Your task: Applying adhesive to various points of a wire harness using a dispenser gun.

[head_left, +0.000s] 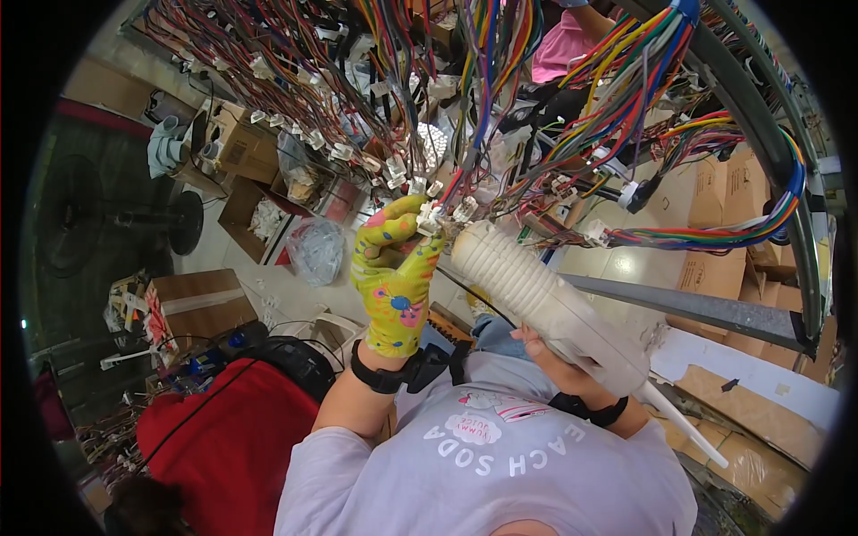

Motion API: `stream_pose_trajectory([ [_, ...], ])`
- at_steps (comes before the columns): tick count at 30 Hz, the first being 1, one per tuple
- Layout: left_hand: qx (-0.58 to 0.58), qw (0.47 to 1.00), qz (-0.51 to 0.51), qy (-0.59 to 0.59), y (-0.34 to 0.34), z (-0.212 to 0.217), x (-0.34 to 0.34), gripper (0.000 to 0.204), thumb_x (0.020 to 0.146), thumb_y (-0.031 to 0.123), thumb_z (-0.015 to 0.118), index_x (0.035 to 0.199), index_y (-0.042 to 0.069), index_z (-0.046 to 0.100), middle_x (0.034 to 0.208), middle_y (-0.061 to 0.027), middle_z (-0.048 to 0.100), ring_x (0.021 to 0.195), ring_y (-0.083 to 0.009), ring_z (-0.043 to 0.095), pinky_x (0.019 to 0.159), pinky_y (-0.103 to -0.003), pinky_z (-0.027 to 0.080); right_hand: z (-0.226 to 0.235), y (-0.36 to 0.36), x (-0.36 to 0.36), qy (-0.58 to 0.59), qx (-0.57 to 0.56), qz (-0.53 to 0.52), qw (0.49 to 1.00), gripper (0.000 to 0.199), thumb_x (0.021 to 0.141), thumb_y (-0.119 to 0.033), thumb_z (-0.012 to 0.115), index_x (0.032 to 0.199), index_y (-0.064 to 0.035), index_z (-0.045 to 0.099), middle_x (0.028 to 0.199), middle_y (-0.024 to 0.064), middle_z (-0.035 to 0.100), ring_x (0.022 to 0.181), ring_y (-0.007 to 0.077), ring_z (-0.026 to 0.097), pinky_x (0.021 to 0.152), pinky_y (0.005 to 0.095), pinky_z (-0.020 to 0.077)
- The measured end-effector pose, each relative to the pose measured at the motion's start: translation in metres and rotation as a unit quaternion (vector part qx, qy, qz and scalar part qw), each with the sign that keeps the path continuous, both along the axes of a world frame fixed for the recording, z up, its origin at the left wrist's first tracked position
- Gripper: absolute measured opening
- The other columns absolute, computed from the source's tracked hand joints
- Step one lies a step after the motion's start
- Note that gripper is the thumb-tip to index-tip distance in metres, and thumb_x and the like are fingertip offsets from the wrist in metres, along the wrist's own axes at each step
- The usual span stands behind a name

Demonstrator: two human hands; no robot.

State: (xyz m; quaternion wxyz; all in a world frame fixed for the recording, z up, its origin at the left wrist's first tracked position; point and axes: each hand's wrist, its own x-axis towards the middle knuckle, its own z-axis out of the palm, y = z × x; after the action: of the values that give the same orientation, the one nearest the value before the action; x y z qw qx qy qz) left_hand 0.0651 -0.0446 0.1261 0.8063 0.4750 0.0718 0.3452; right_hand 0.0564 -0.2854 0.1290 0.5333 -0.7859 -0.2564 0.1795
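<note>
My left hand [396, 281], in a yellow glove with coloured spots, pinches a white plastic connector [430, 218] between thumb and fingertips. Wires run up from that connector into a hanging wire bundle [487, 98]. In my bare right hand [559, 364] is a large white hot glue gun [559, 299] with a ribbed front. A white glue stick [688, 427] sticks out of its back end. The gun's tip lies close to the connectors by my left fingertips; whether it touches one I cannot tell. The gun hides most of my right fingers.
Many coloured wire harnesses [617, 80] hang from a dark metal frame [760, 116] ahead and to the right. A grey bar [688, 304] crosses on the right. Cardboard boxes [201, 304] and a clear plastic bag [315, 250] stand at left. Someone in pink [567, 49] is beyond the wires.
</note>
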Motion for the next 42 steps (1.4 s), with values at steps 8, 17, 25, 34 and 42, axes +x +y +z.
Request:
stream_pose_trajectory([
  [8,0.024,1.000,0.011,0.000,0.001,-0.002,0.002,0.033,0.076,-0.009,0.071,0.103,0.004,0.058,0.121,-0.0182,0.059,0.096,-0.0170,0.062,0.082,-0.028,0.051,-0.028,0.010,-0.018,0.042,0.101,-0.188,0.976,0.011,0.079,-0.016,0.070,0.089,-0.0116,0.067,0.080,-0.0029,0.066,0.071,0.0081,0.063,0.061,0.0248,0.0494],
  [17,0.003,1.000,0.007,0.004,0.002,-0.001,0.003,0.034,0.076,-0.011,0.070,0.103,0.005,0.057,0.120,-0.0202,0.059,0.094,-0.0175,0.063,0.080,-0.029,0.052,-0.004,0.009,-0.008,0.037,0.025,-0.121,0.992,0.019,0.071,-0.011,0.074,0.089,-0.0099,0.068,0.085,0.0036,0.066,0.074,0.0169,0.066,0.063,0.0279,0.0510],
  [25,-0.047,0.999,-0.016,0.013,-0.002,0.004,0.000,0.031,0.080,-0.009,0.068,0.104,0.004,0.055,0.115,-0.0199,0.062,0.094,-0.0191,0.065,0.081,-0.029,0.054,-0.008,-0.002,-0.004,-0.001,-0.025,-0.063,0.998,0.035,0.068,-0.009,0.076,0.101,-0.0067,0.066,0.095,0.0111,0.067,0.082,0.0261,0.067,0.071,0.0321,0.0533],
  [34,-0.075,0.997,-0.017,0.026,-0.004,0.006,0.000,0.029,0.080,-0.008,0.069,0.102,0.005,0.055,0.115,-0.0185,0.062,0.094,-0.0173,0.065,0.083,-0.029,0.053,-0.015,0.001,-0.008,0.058,0.005,-0.116,0.992,0.030,0.066,-0.008,0.077,0.094,-0.0042,0.067,0.093,0.0086,0.068,0.083,0.0210,0.067,0.070,0.0302,0.0525],
  [42,-0.069,0.997,-0.025,0.026,-0.002,0.002,0.000,0.031,0.080,-0.008,0.069,0.103,0.007,0.055,0.117,-0.0188,0.061,0.092,-0.0147,0.064,0.079,-0.026,0.052,-0.041,-0.030,-0.013,0.085,0.065,-0.019,0.994,0.027,0.073,-0.010,0.075,0.099,-0.0037,0.067,0.097,0.0077,0.068,0.084,0.0156,0.066,0.072,0.0285,0.0527],
])
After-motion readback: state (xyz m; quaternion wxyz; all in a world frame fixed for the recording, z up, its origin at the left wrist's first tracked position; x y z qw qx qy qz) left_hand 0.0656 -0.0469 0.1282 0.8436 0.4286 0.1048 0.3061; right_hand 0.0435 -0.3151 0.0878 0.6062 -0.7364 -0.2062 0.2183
